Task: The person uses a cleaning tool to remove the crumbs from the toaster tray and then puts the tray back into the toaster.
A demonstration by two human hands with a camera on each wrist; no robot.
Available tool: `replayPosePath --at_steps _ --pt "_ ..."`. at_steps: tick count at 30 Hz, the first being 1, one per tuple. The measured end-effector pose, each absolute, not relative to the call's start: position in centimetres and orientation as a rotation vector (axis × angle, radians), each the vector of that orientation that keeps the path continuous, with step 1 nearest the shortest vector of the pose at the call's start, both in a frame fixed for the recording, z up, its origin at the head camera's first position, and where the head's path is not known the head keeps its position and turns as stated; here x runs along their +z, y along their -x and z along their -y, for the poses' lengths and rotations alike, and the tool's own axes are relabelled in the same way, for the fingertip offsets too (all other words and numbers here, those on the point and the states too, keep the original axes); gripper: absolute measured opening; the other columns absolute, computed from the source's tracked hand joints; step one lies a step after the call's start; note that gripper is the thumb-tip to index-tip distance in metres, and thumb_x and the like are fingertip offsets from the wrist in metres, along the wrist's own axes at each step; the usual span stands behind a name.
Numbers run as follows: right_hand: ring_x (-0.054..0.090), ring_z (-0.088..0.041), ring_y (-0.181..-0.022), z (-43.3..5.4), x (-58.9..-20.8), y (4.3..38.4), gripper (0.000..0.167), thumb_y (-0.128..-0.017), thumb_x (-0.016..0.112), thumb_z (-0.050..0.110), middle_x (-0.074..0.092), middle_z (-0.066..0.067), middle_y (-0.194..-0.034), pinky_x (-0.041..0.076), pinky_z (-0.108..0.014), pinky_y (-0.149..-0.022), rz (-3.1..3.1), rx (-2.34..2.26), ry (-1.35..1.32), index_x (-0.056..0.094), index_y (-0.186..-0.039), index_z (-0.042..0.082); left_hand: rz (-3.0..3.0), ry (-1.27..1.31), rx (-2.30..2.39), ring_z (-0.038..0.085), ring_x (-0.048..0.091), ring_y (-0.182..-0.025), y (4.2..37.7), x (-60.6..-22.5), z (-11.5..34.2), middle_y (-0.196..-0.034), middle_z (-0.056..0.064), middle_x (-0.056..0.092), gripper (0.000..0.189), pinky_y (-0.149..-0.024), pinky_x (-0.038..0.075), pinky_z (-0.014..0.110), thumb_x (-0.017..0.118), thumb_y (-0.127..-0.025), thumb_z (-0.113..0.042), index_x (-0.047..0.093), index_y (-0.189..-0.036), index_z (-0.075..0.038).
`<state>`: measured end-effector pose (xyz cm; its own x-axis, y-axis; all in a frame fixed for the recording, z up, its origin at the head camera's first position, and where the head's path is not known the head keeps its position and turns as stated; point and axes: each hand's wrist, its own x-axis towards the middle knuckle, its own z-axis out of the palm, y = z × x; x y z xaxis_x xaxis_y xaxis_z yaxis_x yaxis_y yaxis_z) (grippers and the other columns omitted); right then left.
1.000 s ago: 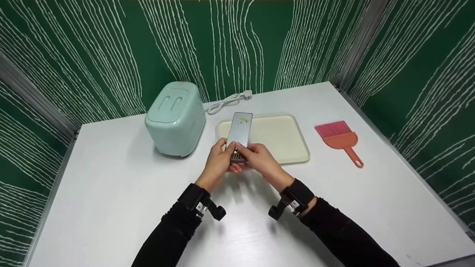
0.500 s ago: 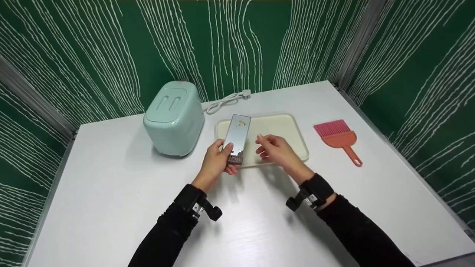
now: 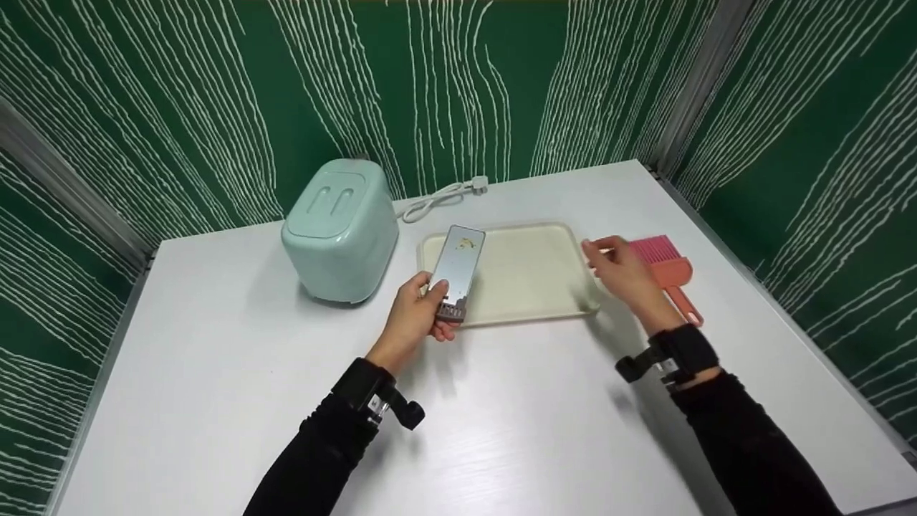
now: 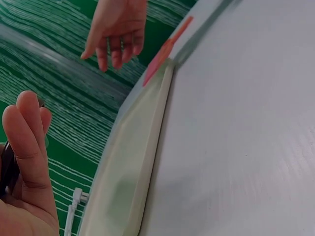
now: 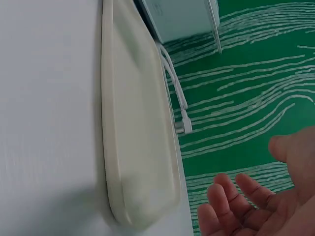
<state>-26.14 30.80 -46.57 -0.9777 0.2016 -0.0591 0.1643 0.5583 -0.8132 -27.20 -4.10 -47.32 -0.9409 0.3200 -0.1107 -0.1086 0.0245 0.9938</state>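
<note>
My left hand grips the lower end of a slim flat rectangular case, thumb on its top face. That face is pale and shiny, with a small gold mark near the far end and a dark slotted pattern at the near end. The case is held over the left part of a cream tray; only a dark bit of it shows in the left wrist view. Raised near the tray's right edge is my right hand, fingers loosely bent around nothing. It partly hides a hand brush with pink bristles and an orange handle.
A mint-green toaster stands left of the tray. Its white cord and plug lie behind the tray, near the green patterned wall. The white table reaches toward me.
My right hand has let go of the case and moved right, past the tray's right edge to the brush. The left hand keeps the case, which has shifted slightly nearer to me.
</note>
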Motion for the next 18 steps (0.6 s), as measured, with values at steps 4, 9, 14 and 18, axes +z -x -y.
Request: replayPosePath --at_steps 4,9,14,18 --pt "0.062 -0.040 -0.123 -34.4 -46.8 25.7 0.068 -0.109 0.052 0.055 0.064 -0.029 -0.133 0.049 -0.042 -0.099 2.783 1.227 0.400 0.056 -0.145 -0.003 -1.994 -0.213 1.994 0.011 0.063 -0.042 27.2 -47.3 4.3 -0.064 0.008 0.068 0.018 -0.039 0.050 0.021 0.050 -0.115 -0.017 0.054 -0.118 0.000" --pt "0.058 -0.041 -0.117 -38.7 -47.4 24.4 0.077 -0.108 0.052 0.056 0.056 -0.031 -0.138 0.054 -0.045 -0.089 2.856 1.261 0.565 0.043 -0.153 -0.005 -1.991 -0.198 1.988 0.011 0.062 -0.041 27.3 -47.3 4.3 -0.063 0.007 0.067 0.018 -0.039 0.050 0.021 0.051 -0.115 -0.018 0.054 -0.116 -0.001" --pt "0.051 -0.020 -0.059 -41.4 -48.0 23.3 0.082 -0.106 0.057 0.055 0.056 -0.010 -0.083 0.043 -0.032 -0.051 2.980 1.288 0.686 0.032 -0.155 -0.006 -1.997 -0.179 1.976 0.011 0.062 -0.041 27.2 -47.3 4.4 -0.065 0.009 0.068 0.017 -0.039 0.050 0.021 0.050 -0.115 -0.018 0.054 -0.116 -0.001" --pt "0.053 -0.018 -0.054 -42.4 -48.5 22.6 0.076 -0.102 0.065 0.046 0.056 -0.006 -0.075 0.042 -0.033 -0.051 3.026 1.169 0.653 0.039 -0.144 -0.011 -1.991 -0.174 1.971 0.012 0.062 -0.041 27.2 -47.4 4.5 -0.065 0.009 0.069 0.017 -0.039 0.050 0.022 0.050 -0.115 -0.018 0.054 -0.117 -0.001"
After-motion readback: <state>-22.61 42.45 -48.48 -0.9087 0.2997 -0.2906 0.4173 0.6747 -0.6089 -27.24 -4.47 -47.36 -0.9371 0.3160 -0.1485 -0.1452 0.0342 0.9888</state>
